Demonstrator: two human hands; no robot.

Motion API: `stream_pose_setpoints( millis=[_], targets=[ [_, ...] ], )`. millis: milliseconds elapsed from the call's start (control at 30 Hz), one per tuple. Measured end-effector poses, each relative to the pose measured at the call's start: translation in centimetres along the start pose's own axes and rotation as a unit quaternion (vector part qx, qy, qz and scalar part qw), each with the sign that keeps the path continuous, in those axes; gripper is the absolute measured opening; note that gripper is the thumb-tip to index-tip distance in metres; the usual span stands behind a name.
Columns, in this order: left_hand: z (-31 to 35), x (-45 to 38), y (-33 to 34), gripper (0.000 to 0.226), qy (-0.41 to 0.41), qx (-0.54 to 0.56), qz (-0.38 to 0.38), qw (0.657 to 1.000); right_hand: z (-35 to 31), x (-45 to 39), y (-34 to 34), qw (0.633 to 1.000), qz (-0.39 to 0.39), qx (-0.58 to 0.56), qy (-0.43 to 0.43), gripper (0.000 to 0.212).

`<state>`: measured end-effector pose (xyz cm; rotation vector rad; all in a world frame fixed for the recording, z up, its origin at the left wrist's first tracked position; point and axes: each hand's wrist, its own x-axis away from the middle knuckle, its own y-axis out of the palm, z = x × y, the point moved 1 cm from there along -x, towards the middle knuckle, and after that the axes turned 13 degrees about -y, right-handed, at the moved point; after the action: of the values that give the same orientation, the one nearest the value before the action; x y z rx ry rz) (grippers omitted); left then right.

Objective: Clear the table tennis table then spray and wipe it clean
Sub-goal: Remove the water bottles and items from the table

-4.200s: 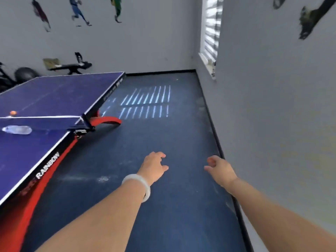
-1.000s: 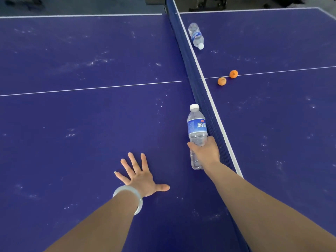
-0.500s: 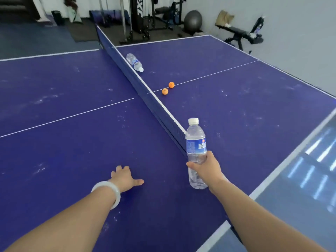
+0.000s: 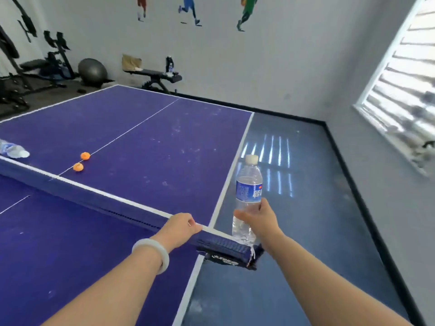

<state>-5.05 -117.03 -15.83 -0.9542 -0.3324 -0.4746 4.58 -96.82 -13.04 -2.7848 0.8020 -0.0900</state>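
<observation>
Clearly early on: the right hand point(image 4: 260, 220) gripped one water bottle point(image 4: 247, 198) beyond the table point(image 4: 164, 142) edge, left hand point(image 4: 180, 230) curled on the net point(image 4: 94, 196); another bottle point(image 4: 13, 150) and two orange balls point(image 4: 81, 161) remained, spraying and wiping undone.

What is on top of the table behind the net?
Behind the net, two orange balls and a lying bottle rest on the table. The bottle runs off the picture's left edge, and the net hides the strip of table just behind it.
</observation>
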Motion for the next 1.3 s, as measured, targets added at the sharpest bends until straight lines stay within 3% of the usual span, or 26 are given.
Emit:
stream_pose_setpoints(
  millis=[267,633,833,1300],
  targets=[
    [13.4,7.2,13.8,0.02,0.153,-0.122,-0.042,0.98,4.2,12.1,-21.0,0.977,0.21,0.033,0.037,0.041],
    [22.1,31.1,37.0,0.024,0.334,-0.185,-0.184,0.906,9.6,42.1,-40.3,0.901,0.401,0.092,0.141,0.038],
    [24.1,44.4,48.9,0.018,0.419,-0.25,-0.265,0.832,12.2,57.3,-47.1,0.835,0.515,0.053,0.188,0.03],
    [27.9,72.4,72.3,0.033,0.578,-0.375,-0.402,0.603,16.2,84.5,-57.3,0.613,0.762,-0.006,0.209,0.054]
  ],
)
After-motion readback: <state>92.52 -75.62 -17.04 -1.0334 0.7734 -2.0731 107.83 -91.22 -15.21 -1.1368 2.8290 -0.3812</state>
